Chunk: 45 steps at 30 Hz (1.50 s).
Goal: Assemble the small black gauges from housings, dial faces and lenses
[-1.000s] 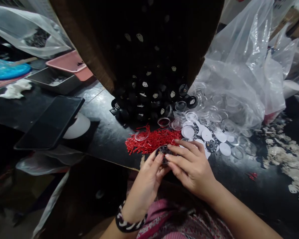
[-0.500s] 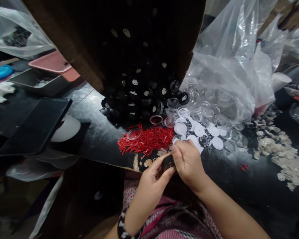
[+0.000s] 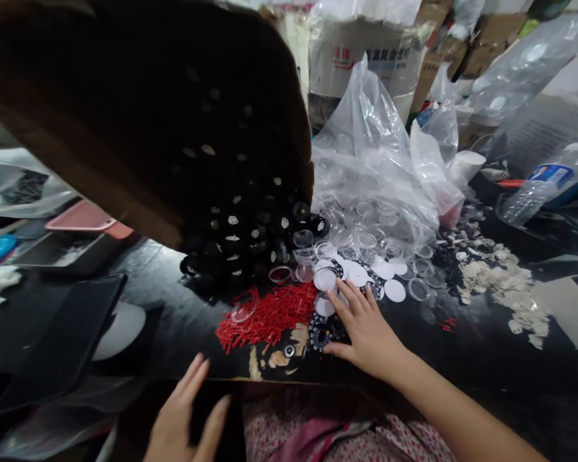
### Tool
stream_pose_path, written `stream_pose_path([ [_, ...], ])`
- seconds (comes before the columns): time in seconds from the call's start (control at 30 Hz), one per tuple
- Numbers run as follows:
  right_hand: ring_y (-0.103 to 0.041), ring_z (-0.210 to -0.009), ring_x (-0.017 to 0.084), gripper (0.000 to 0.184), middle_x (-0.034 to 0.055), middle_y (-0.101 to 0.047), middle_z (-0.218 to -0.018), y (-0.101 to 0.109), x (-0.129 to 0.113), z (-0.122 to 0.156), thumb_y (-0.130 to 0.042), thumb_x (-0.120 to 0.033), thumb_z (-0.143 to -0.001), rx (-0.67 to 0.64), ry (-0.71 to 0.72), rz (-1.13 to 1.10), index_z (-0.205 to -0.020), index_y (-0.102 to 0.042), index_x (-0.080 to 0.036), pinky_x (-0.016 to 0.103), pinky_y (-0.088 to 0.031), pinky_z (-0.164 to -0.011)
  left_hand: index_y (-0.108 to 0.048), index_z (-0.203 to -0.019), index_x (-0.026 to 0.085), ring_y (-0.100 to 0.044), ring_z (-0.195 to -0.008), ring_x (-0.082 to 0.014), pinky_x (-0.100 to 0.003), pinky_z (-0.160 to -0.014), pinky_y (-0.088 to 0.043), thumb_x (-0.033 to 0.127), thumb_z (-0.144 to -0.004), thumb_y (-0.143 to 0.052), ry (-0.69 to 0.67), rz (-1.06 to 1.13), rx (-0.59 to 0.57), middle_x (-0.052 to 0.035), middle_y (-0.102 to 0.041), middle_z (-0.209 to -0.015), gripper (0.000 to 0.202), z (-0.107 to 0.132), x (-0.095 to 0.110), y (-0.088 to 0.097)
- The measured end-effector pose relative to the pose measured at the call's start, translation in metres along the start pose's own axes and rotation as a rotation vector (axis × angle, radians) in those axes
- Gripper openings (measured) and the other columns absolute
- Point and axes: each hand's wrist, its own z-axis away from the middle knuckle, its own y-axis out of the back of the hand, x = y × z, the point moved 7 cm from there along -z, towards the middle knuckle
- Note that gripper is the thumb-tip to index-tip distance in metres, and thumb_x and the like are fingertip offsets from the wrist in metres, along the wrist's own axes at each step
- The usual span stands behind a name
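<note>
My right hand (image 3: 368,330) rests with spread fingers at the near edge of a pile of white discs (image 3: 358,276) and black printed dials (image 3: 320,338). Its fingertips touch or hover just over the discs; I cannot tell which. Left of it lies a heap of thin red pointers (image 3: 270,316) with a clear ring (image 3: 243,310) on top. My left hand (image 3: 185,410), slightly blurred, is off the table's front edge with fingers and thumb apart and nothing visible in it. A small round metal-looking piece (image 3: 289,351) sits on a worn patch between the hands.
A tipped cardboard box (image 3: 147,224) holds black round parts (image 3: 234,247) with pale tabs. Clear plastic covers (image 3: 366,239) spill from a plastic bag (image 3: 366,167). Beige flat pieces (image 3: 503,279) lie to the right, near a bottle (image 3: 544,183). At left is a phone (image 3: 62,340) on a stand.
The hands were together around a dark round part; now they are apart and it is in neither. The left hand moved left and down, the right reached onto the discs. The view tilted up.
</note>
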Motion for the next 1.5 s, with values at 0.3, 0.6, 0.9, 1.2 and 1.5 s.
stream_pose_path([
  [0.3, -0.017, -0.144, 0.037, 0.071, 0.0158, -0.024, -0.156, -0.011, 0.028, -0.038, -0.051, -0.054, -0.091, 0.056, 0.038, 0.183, -0.150, -0.029, -0.022, 0.074, -0.016, -0.107, -0.037, -0.147, 0.022, -0.018, -0.145, -0.0400, -0.064, -0.111, -0.023, 0.048, -0.085, -0.057, -0.301, -0.246, -0.032, -0.0185, -0.027, -0.157, 0.070, -0.102, 0.096, -0.070],
  [0.6, -0.028, -0.141, 0.035, 0.068, 0.0155, -0.037, -0.151, 0.025, 0.027, -0.049, -0.054, -0.046, -0.091, 0.218, 0.104, 0.149, -0.149, -0.029, -0.022, 0.072, -0.020, -0.108, -0.035, -0.144, 0.026, -0.028, -0.144, -0.0322, -0.064, -0.112, -0.024, 0.037, -0.093, -0.048, -0.278, -0.020, 0.033, -0.0134, -0.036, -0.154, 0.054, -0.114, 0.101, -0.046],
  [0.9, -0.042, -0.133, 0.035, 0.066, 0.0261, -0.044, -0.142, 0.092, -0.020, -0.275, -0.048, -0.042, -0.092, 0.438, -0.056, -0.114, -0.143, -0.035, -0.003, 0.050, -0.036, -0.109, -0.025, -0.148, 0.015, -0.015, -0.146, -0.0386, -0.065, -0.112, -0.021, 0.045, -0.089, -0.053, 0.203, 0.191, 0.304, -0.0269, -0.016, -0.158, 0.072, -0.148, -0.004, 0.017],
  [1.2, -0.042, -0.130, 0.040, 0.085, 0.0248, -0.038, -0.143, 0.076, 0.006, -0.340, -0.058, -0.059, -0.083, 0.421, -0.237, -0.193, -0.146, -0.029, -0.010, 0.052, -0.038, -0.104, -0.025, -0.148, 0.023, -0.034, -0.142, -0.0280, -0.050, -0.112, -0.034, 0.038, -0.089, -0.056, 0.237, 0.219, 0.295, -0.0163, -0.038, -0.152, 0.068, -0.150, -0.019, 0.012],
  [1.5, -0.052, -0.121, 0.034, 0.077, 0.0205, -0.053, -0.131, 0.045, -0.031, -0.305, -0.054, -0.064, -0.085, 0.356, -0.134, -0.134, -0.142, -0.040, -0.013, 0.043, -0.041, -0.101, -0.032, -0.146, 0.021, -0.035, -0.141, -0.0288, -0.050, -0.113, -0.031, 0.033, -0.090, -0.054, 0.241, 0.290, 0.340, -0.0149, -0.041, -0.151, 0.061, -0.146, -0.026, 0.010],
])
